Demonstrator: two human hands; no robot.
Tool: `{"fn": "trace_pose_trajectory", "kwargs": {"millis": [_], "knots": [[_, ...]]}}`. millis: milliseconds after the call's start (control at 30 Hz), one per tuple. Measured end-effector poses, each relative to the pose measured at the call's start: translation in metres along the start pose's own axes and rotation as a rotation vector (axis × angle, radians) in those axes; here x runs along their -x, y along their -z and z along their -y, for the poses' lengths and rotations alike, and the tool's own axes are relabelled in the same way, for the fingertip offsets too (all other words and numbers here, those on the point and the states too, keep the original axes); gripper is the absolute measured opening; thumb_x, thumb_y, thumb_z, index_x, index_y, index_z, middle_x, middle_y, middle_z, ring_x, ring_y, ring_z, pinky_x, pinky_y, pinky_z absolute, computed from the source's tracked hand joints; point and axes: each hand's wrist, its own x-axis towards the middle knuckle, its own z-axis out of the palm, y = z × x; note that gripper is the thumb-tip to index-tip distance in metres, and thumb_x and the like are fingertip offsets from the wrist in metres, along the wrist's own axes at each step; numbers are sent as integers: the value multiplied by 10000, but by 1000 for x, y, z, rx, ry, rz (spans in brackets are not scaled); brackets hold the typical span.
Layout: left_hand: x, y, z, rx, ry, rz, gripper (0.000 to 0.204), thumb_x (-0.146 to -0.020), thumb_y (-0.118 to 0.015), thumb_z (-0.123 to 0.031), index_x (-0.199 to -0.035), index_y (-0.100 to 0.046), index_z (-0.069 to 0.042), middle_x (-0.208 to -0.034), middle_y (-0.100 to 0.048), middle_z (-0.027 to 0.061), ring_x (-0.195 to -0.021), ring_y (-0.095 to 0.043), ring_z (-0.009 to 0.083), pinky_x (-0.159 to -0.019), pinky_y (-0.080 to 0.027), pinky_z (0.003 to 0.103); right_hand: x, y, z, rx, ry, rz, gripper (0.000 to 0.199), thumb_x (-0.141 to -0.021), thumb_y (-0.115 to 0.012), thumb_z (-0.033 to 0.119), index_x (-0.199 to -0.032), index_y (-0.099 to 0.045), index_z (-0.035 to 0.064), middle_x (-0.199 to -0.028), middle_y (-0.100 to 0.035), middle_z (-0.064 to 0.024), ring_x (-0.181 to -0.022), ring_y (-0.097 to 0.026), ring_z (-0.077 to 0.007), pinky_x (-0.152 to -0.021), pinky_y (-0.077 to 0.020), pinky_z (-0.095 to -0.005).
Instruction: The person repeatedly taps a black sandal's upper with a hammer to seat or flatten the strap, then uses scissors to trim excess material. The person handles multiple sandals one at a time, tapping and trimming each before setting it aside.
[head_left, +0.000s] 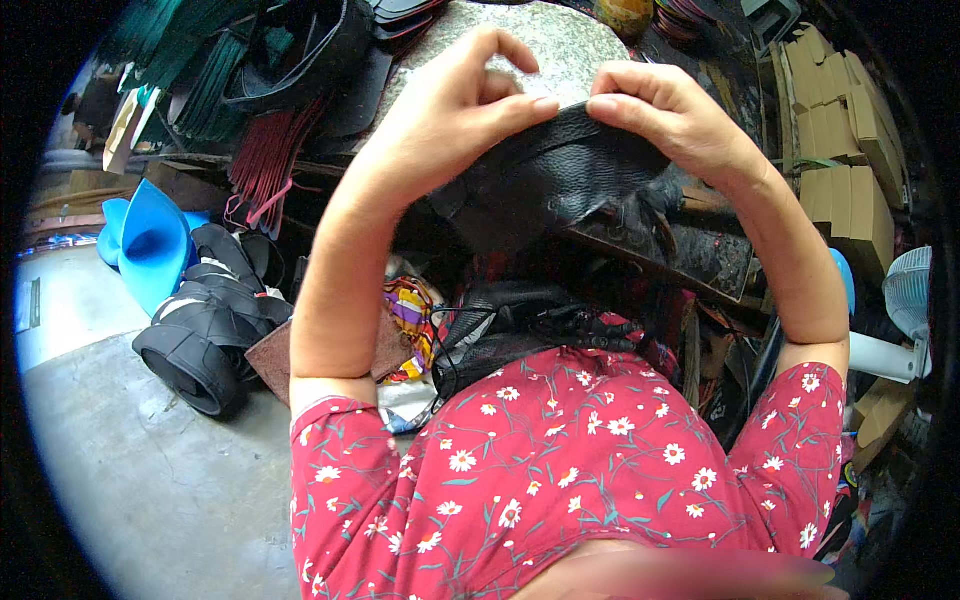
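Both my hands are at a piece of black grained leather (570, 170), raised in front of me over a pale speckled round work surface (450, 45). My right hand (670, 110) pinches the leather's far edge between thumb and bent fingers. At the same edge, a little to the left, my left hand (465, 100) has its thumb tip on the leather. The left index finger arches away from that thumb, while the other fingers curl, partly hidden. The leather's near part hangs down toward my lap.
Blue and black curved pieces (150, 245) lie to the left, near the grey floor (140, 480). Dark red strips (270, 160) and a black bag-like item (300, 50) are at the far left. Cardboard boxes (845, 200) are stacked at right, above a fan (908, 290).
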Motion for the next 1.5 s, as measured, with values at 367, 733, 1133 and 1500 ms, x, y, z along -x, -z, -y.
{"fn": "trace_pose_trajectory", "kwargs": {"millis": [367,733,1133,1500], "knots": [[15,-7,20,266,75,120,311,-968,-627,-284,-999,-703,16,-810,-681,4,-743,-594,93,-684,-473,268,-10,2,-4,433,184,-62,296,-1011,-543,267,-1028,-644,-10,-908,-656,-37,-881,-594,-172,-845,-450,-294],[16,-17,1,52,-22,100,199,-929,-683,-189,-965,-703,6,-843,-674,-32,-762,-565,52,-680,-465,239,-4,-2,8,441,273,8,288,-973,-601,303,-898,-620,25,-704,-597,-82,-644,-538,-160,-634,-463,-324],[13,3,15,138,-42,255,321,-973,-624,-322,-1003,-673,-7,-818,-594,-47,-789,-514,33,-712,-426,215,4,9,6,441,235,-29,221,-968,-609,215,-950,-611,-5,-853,-592,-57,-839,-569,-192,-775,-442,-313],[18,-3,-1,-323,-337,-60,295,-941,-656,-310,-956,-682,-16,-652,-587,100,-613,-555,93,-574,-456,322,2,-8,19,504,167,40,273,-976,-583,274,-903,-606,12,-752,-521,-112,-762,-526,-294,-761,-416,-385]]}}
